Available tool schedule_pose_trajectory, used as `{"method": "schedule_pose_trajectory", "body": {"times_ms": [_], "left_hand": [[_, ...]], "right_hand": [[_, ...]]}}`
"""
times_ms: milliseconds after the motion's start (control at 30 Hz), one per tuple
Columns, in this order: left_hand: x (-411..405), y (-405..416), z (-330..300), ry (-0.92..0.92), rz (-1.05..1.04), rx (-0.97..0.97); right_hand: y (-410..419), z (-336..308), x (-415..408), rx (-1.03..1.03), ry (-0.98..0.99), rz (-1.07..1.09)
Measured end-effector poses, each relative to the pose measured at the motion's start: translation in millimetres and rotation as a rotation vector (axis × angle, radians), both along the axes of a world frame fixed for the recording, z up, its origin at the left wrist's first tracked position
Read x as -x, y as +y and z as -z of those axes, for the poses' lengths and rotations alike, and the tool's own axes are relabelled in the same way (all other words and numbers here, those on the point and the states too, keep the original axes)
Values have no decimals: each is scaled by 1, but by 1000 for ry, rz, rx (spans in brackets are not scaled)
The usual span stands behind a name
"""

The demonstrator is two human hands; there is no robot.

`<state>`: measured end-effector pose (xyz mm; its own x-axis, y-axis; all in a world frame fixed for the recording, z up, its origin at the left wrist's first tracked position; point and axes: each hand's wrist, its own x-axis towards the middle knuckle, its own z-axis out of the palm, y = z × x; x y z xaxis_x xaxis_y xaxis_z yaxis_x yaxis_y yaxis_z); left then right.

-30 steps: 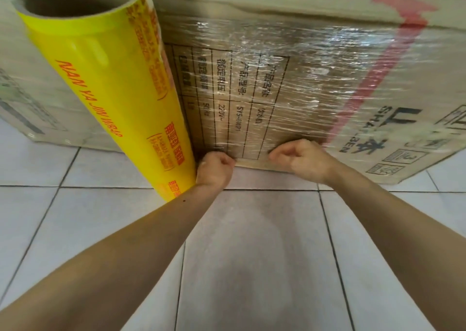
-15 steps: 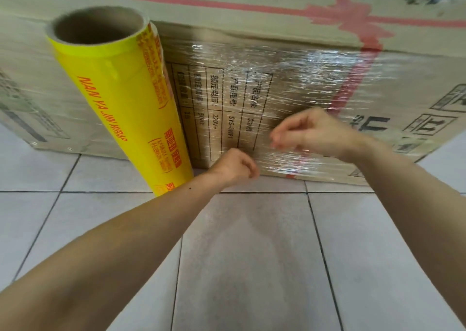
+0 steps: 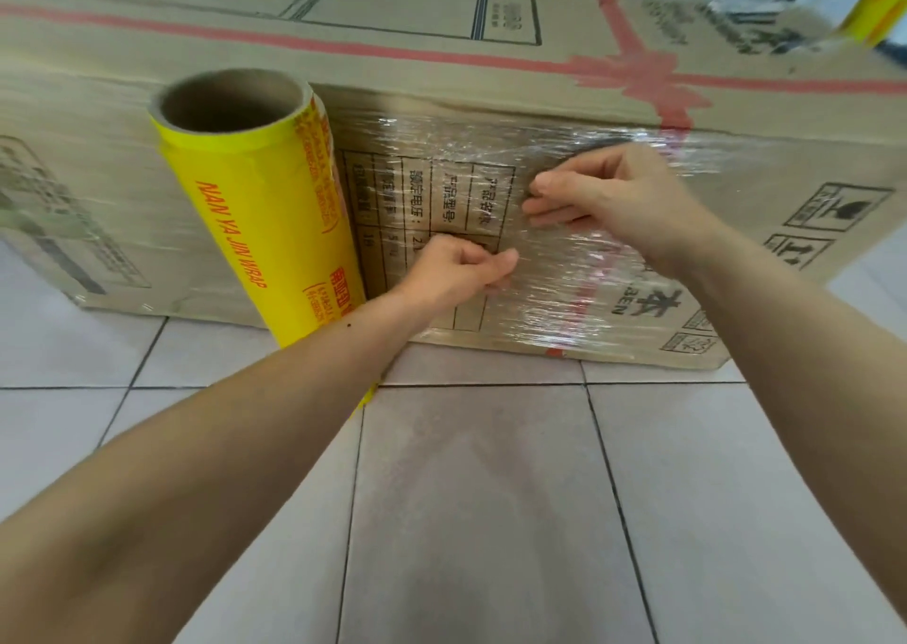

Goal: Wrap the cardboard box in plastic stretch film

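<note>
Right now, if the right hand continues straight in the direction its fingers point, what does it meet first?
The right hand points left along the box face, so probably the yellow film roll; the depth is unclear.

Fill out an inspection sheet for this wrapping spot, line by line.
Surface: pale tiled floor with dark grout lines.
Job's things: cardboard box lying on the floor, clear stretch film over its near side; yellow film roll leaning on it.
Clutter: second yellow roll, partly visible at the top right corner.
Grippers: left hand and right hand both pinch the film.
Cables: nothing seen.
Surroundings: nothing seen beyond the box.
</note>
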<state>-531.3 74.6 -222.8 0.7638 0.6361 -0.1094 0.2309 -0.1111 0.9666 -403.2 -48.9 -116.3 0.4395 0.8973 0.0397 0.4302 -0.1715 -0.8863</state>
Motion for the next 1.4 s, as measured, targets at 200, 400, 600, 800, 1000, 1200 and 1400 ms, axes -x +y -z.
{"method": "schedule_pose_trajectory", "body": {"times_ms": [200,400,600,800,1000,1200,1400], "left_hand": [[-3,-2,-29,100,13,-145],[23,-24,-25,67,-298,-968],[22,-3,-4,210,-339,-1481],[11,13,-1,359,-376,-1535],[25,13,4,331,-323,-1519],[27,6,-3,343,-293,-1494],[43,-17,-10,110,111,-1736]], "right_hand": [[12,-19,13,-91,-3,-68],[-1,17,5,-436,-998,-11],[-10,63,-48,-161,-1939,-161],[-2,65,-65,-41,-2065,-91],[-17,128,-58,-48,-2114,-531],[-21,129,-60,183,-2022,-532],[-38,119,-51,226,-1855,-738]]}}
